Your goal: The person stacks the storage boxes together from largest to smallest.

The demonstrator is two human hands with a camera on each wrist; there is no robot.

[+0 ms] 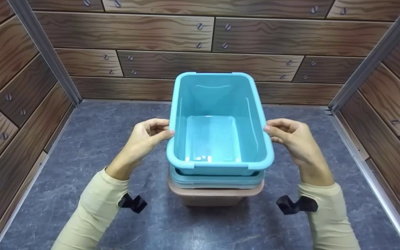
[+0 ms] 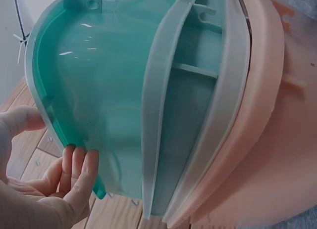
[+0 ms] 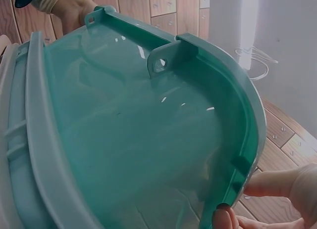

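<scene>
A turquoise plastic bin (image 1: 221,166) with nothing in it sits at the top of a stack, its rim raised above the others. Both side rims are pinched between thumb and fingers, by my left hand (image 1: 143,135) and my right hand (image 1: 292,137). Thumbs lie over the rim, fingers curl under its lip. Below come pale blue bin rims (image 1: 217,181), and a pinkish-brown bin (image 1: 214,200) stands lowest on the floor. From the left wrist view, the turquoise wall (image 2: 109,80) goes down inside the pale blue rim (image 2: 158,90); its bottom is hidden there.
The stack stands on a dark grey marbled surface (image 1: 82,146). Wood-patterned panels (image 1: 172,34) enclose the back and sides, with grey metal posts (image 1: 47,52) at the corners. Black wrist mounts (image 1: 132,203) are on both sleeves.
</scene>
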